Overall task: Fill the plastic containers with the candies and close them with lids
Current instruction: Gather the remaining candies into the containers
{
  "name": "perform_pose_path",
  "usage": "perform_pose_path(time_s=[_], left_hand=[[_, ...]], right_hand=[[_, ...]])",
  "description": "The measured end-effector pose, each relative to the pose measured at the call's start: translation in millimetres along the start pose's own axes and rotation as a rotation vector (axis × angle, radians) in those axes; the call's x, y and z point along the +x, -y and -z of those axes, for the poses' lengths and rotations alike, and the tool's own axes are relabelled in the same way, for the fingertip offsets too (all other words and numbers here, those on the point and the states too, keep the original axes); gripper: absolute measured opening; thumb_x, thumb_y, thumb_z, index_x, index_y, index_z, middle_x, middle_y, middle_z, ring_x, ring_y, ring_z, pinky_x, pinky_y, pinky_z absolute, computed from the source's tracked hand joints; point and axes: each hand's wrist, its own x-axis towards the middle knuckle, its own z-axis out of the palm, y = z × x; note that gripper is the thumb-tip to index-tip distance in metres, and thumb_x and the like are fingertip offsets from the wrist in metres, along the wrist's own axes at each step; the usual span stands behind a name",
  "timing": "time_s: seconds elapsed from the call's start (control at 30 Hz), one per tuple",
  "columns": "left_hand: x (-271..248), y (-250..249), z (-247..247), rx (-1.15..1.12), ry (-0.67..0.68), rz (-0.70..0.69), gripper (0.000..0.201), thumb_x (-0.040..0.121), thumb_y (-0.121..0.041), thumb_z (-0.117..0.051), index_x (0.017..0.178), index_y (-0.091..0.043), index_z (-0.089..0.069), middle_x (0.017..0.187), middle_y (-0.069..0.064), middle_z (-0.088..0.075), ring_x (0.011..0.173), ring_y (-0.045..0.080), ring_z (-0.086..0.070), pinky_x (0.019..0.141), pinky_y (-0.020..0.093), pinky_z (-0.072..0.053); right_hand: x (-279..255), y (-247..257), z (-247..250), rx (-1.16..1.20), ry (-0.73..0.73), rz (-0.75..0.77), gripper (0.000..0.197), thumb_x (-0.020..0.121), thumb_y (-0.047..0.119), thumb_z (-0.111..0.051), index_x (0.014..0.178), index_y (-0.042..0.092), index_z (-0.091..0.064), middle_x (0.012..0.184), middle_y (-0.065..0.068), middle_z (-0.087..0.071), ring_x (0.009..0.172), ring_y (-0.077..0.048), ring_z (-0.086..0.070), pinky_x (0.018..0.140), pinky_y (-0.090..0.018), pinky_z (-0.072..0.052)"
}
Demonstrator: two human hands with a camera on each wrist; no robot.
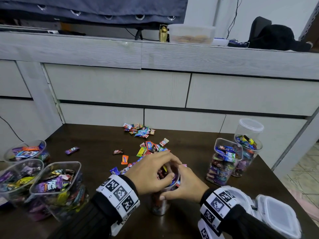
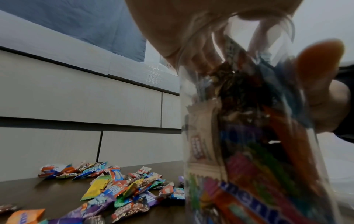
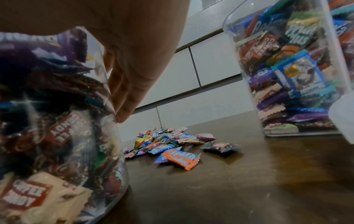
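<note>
From above, the left hand [image 1: 151, 171] dips curled fingers into the round container [image 1: 160, 202] near the table's [image 1: 96, 140] front edge, pinching candies [image 1: 164, 173]; the right hand [image 1: 184, 185] wraps its side. Left wrist: fingers [image 2: 208, 50] inside the jar. Right wrist: fingers [image 3: 126, 91] curl against clear wall.

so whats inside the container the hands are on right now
Wrapped candies fill the clear container nearly to its rim; coffee candy wrappers show through its wall. The left hand reaches into the mouth, covering the top layer, while the right hand steadies its side.
</note>
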Motion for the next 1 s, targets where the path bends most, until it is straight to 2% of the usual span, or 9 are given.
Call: perform_pose_path(time_s=[0.1, 0.27, 0.4, 0.47, 0.53, 0.67, 0.77, 0.9, 1.0], left_hand=[[-2.0, 1.7, -2.8, -0.057, -0.041, -0.01, 0.03, 0.079, -0.009, -0.065, 0.107, -0.021, -0.064, 0.098, -0.019, -0.06, 0.092, -0.001, -0.061, 0.084, 0.019, -0.049], [-4.7, 3.8, -8.0, -0.184, -0.11, 0.074, 0.034, 0.082, -0.005, -0.063, 0.109, -0.028, -0.063, 0.12, -0.018, -0.064, 0.089, 0.003, -0.07, 0.083, 0.032, -0.057], [-2.6, 7.3, -4.8, -0.128, -0.166, 0.002, 0.027, 0.083, -0.011, -0.068, 0.108, -0.02, -0.064, 0.131, -0.011, -0.056, 0.115, 0.006, -0.06, 0.095, 0.024, -0.05], [-5.4, 11.1, -1.5, -0.105, -0.2, 0.031, 0.044, 0.078, -0.034, -0.075, 0.118, -0.023, -0.061, 0.139, -0.014, -0.048, 0.13, 0.007, -0.047, 0.104, 0.019, -0.039], [-11.3, 16.1, 0.4, -0.128, -0.157, 0.098, 0.074, 0.064, -0.054, -0.08, 0.129, -0.03, -0.052, 0.146, -0.018, -0.039, 0.138, 0.004, -0.038, 0.11, 0.017, -0.033], [-26.6, 28.6, -1.5, -0.228, -0.011, 0.285, 0.108, 0.048, -0.052, -0.092, 0.139, -0.039, -0.036, 0.143, -0.018, -0.045, 0.13, -0.003, -0.046, 0.109, 0.028, -0.041], [-33.2, 36.9, -4.6, -0.251, -0.002, 0.372, 0.11, 0.048, -0.045, -0.095, 0.137, -0.046, -0.031, 0.133, -0.018, -0.056, 0.121, -0.006, -0.053, 0.106, 0.024, -0.044], [-34.4, 43.1, -8.1, -0.268, -0.013, 0.396, 0.113, 0.046, -0.043, -0.096, 0.138, -0.049, -0.03, 0.124, -0.026, -0.06, 0.116, -0.009, -0.055, 0.1, 0.011, -0.041], [-33.9, 44.2, -8.4, -0.246, 0.0, 0.389, 0.104, 0.049, -0.044, -0.095, 0.136, -0.043, -0.038, 0.124, -0.027, -0.059, 0.116, -0.01, -0.054, 0.1, 0.011, -0.042]], right_hand=[[-0.1, -0.9, -0.4, -0.002, -0.013, 0.002, 0.091, 0.057, 0.028, -0.091, 0.132, 0.031, -0.039, 0.125, 0.023, -0.054, 0.122, 0.003, -0.049, 0.1, -0.012, -0.038], [2.2, 1.1, 0.1, 0.005, 0.02, -0.025, 0.09, 0.059, 0.029, -0.09, 0.131, 0.033, -0.035, 0.128, 0.015, -0.052, 0.119, 0.006, -0.049, 0.101, -0.015, -0.039], [1.0, 1.7, -0.2, 0.047, 0.022, -0.015, 0.096, 0.059, 0.025, -0.09, 0.136, 0.025, -0.033, 0.131, 0.013, -0.051, 0.122, 0.003, -0.049, 0.105, -0.02, -0.04], [0.8, 1.3, -0.1, 0.045, 0.038, -0.026, 0.097, 0.055, 0.034, -0.09, 0.134, 0.026, -0.035, 0.129, 0.012, -0.053, 0.12, 0.001, -0.051, 0.103, -0.024, -0.042], [0.7, -1.4, 1.3, 0.006, 0.081, -0.039, 0.103, 0.047, 0.044, -0.09, 0.133, 0.03, -0.034, 0.13, 0.012, -0.05, 0.121, 0.001, -0.049, 0.104, -0.024, -0.04], [0.7, -19.7, 20.5, -0.289, 0.141, -0.098, 0.131, 0.038, 0.065, -0.084, 0.146, 0.03, -0.018, 0.144, 0.015, -0.026, 0.137, -0.008, -0.024, 0.115, -0.028, -0.022], [6.4, -40.9, 39.2, -0.422, 0.114, -0.262, 0.128, 0.054, 0.056, -0.085, 0.151, 0.021, -0.01, 0.152, 0.002, -0.019, 0.141, -0.019, -0.014, 0.115, -0.033, -0.017], [19.1, -62.5, 29.5, -0.633, 0.116, -0.478, 0.107, 0.08, 0.059, -0.063, 0.152, 0.01, 0.0, 0.16, -0.011, -0.002, 0.147, -0.026, -0.001, 0.12, -0.036, -0.007], [28.8, -71.6, 10.5, -0.79, 0.112, -0.53, 0.099, 0.083, 0.065, -0.052, 0.152, 0.014, -0.002, 0.159, -0.01, -0.008, 0.145, -0.028, -0.013, 0.116, -0.044, -0.023]])
